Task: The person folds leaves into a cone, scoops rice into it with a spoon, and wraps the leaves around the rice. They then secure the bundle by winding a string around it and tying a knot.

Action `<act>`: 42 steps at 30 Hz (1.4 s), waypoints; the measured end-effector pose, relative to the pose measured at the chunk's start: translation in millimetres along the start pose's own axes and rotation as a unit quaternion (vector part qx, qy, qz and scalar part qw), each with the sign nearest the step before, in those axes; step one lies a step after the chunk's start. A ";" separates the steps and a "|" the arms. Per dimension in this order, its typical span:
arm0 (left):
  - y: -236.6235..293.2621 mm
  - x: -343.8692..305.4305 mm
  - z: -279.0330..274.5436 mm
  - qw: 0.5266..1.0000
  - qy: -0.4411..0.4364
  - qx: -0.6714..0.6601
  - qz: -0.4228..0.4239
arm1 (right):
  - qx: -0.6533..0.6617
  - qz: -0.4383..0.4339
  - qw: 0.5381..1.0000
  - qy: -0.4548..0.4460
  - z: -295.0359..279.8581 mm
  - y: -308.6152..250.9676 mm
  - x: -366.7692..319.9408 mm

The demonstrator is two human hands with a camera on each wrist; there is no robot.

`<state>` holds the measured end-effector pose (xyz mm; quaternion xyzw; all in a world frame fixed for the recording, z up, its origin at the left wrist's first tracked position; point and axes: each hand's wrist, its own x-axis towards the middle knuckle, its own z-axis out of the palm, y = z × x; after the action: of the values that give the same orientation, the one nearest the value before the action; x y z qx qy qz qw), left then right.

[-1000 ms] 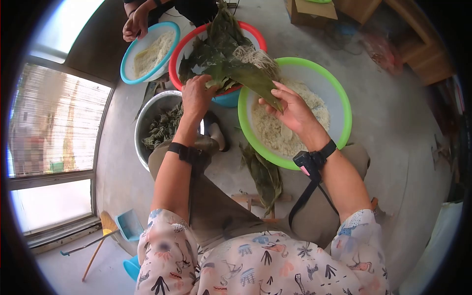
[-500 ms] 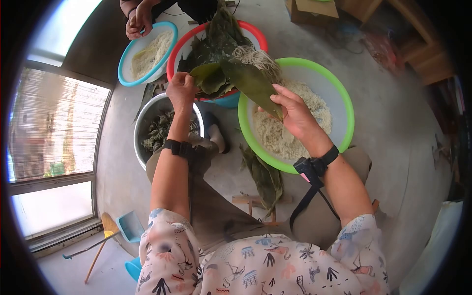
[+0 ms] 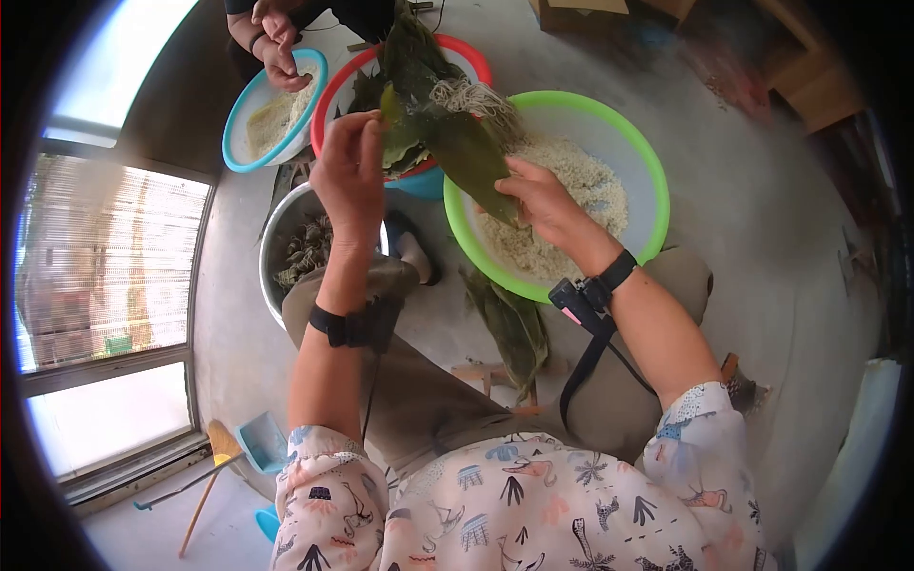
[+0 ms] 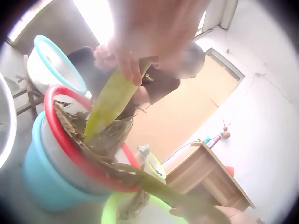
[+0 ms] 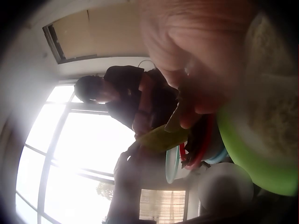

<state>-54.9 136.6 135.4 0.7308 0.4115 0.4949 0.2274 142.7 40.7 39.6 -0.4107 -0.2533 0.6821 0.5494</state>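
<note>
My left hand (image 3: pixel 349 176) pinches the end of a yellow-green leaf (image 4: pixel 110 102), which slants down toward the red-rimmed basin (image 3: pixel 324 107) in the left wrist view. Between thumb and fingers, my right hand (image 3: pixel 546 202) holds the near end of a long, broad green leaf (image 3: pixel 466 162). That leaf stretches from the red-rimmed basin to above the green-rimmed basin (image 3: pixel 657 181). More dark leaves (image 3: pixel 414 57) and a bundle of pale strings (image 3: pixel 476 100) lie at the red-rimmed basin. Whitish rice-like grain (image 3: pixel 571 181) fills part of the green-rimmed one.
A metal basin (image 3: pixel 266 252) by my left knee contains several leaf-wrapped bundles (image 3: pixel 307 249). Loose leaves (image 3: pixel 506 328) hang over a low wooden stool between my legs. Another person's hands (image 3: pixel 278 52) are over a blue-rimmed basin (image 3: pixel 228 143). A broom (image 3: pixel 221 443) and dustpan (image 3: pixel 261 443) stand lower left.
My left hand has drawn back and raised the end of its leaf, while my right hand keeps its hold. The other person's hands have moved apart, one lower over the blue-rimmed basin.
</note>
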 end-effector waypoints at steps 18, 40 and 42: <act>12.1 -101.0 38.6 0.962 -0.119 0.156 0.190 | -0.099 0.016 0.995 0.010 3.6 21.4 -19.8; 6.5 -131.0 49.8 0.970 -0.164 0.163 0.074 | -0.087 -0.026 0.996 0.024 -3.9 44.8 -24.2; 6.3 -129.9 48.9 0.957 -0.148 0.182 0.169 | -0.075 -0.014 0.997 0.028 -2.8 36.0 -32.0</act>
<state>-30.3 29.4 50.6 0.8836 0.3273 0.3291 0.0620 127.4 0.1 18.5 -0.4664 -0.2939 0.6417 0.5332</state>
